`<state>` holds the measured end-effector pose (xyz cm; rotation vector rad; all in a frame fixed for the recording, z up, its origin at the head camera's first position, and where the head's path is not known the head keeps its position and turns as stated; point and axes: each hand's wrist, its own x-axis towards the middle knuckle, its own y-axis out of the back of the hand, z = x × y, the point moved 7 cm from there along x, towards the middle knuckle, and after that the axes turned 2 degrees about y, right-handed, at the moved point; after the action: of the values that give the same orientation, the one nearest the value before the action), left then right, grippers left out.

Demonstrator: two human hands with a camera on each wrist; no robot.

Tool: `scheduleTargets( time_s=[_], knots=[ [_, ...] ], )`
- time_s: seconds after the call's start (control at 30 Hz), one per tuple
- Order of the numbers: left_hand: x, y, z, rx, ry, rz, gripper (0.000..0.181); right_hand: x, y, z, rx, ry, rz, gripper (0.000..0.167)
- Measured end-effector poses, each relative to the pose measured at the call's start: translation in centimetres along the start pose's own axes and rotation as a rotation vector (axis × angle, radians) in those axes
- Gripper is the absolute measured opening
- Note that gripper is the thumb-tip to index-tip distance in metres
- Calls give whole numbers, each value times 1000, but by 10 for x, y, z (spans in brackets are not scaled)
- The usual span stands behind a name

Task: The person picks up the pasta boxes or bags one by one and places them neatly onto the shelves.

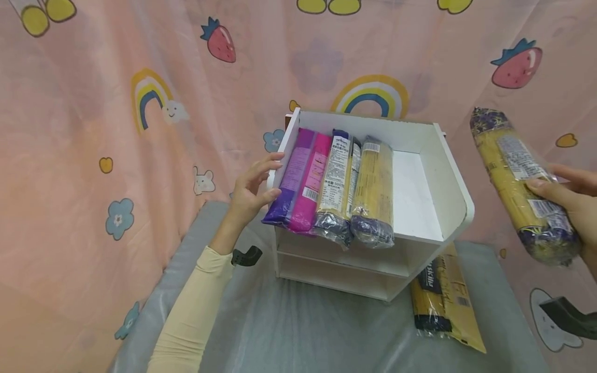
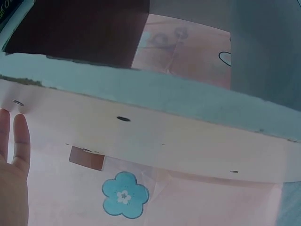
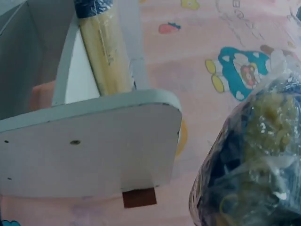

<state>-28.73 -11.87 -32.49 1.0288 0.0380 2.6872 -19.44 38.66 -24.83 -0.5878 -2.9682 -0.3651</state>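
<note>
My right hand [image 1: 578,199] grips a plastic-wrapped pasta bag [image 1: 513,173] near its lower end, thumb across the front; I cannot see how the other fingers close behind it. The bag hangs tilted in the air, to the right of the white shelf unit [image 1: 415,194] and clear of it, its far end leaning up and away with nothing under it. Held so low, on slick wrap, it could swing or slip if my thumb eases, and I judge that its end could catch the unit's raised right wall if carried too low. My left hand [image 1: 252,189] has its fingers spread, nothing in them, tips at the outer left side; a hard push there might shift the unit. On its top tier lie a purple-and-pink pack [image 1: 298,178], a white-labelled pack [image 1: 335,181] and a clear pasta bag [image 1: 373,189], lower ends jutting past the front edge, so a sideways knock could slide one off. Below, right, a yellow packet [image 1: 459,305] lies on the grey cloth [image 1: 326,331].
</note>
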Motion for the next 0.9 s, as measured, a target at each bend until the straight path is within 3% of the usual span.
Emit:
scheduleTargets(
  time_s=[0.13, 0.2, 0.33, 0.43, 0.57, 0.77, 0.9],
  knots=[
    [1, -1, 1, -2, -5, -5, 46, -3, -9, -23, -79, 57, 75, 32],
    [1, -2, 1, -5, -10, -5, 47, -5, -16, -30, -46, 53, 71, 33],
    [1, -2, 3, -13, -15, 4, 47, -9, -34, -40, -122, 4, 32, 47],
    [1, -2, 3, -10, -10, 10, 47, -13, -48, -46, -251, -38, 0, 63],
    [0, -1, 2, -5, 1, 10, 47, -16, -65, -50, -250, -63, -28, 67],
    [0, -2, 4, -11, 3, 11, 44, -18, -81, -58, -283, -13, -41, 63],
    [0, -1, 4, -22, 0, 8, 43, -21, -88, -65, -370, 82, -36, 60]
  ],
)
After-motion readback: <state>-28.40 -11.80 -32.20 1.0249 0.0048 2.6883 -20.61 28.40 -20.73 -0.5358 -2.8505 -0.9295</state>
